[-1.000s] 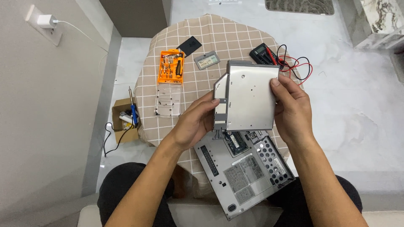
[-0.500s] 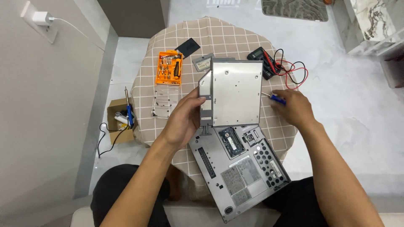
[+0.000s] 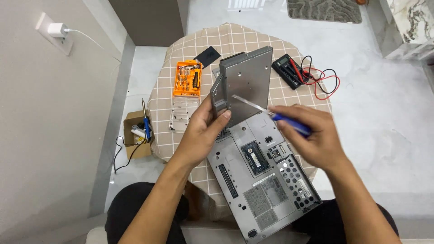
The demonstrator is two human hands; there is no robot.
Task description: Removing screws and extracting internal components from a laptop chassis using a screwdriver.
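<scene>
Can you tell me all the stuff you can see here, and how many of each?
drive: one, grey, held upright over the laptop
screwdriver: one, blue handle, tip on the drive
laptop: one, grey, upside down on the table
table: one, round, checked beige cloth
tool kit: one, orange, table's left side
clear tray: one, below the tool kit
meter: one, black, red and black leads
box: one, cardboard, on the floor
charger: one, white, wall socket
left hand: holds the drive
right hand: holds the screwdriver

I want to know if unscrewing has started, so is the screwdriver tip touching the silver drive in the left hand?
Touching, as far as the head view shows: the screwdriver shaft ends on the face of the drive, with no gap visible.
</scene>
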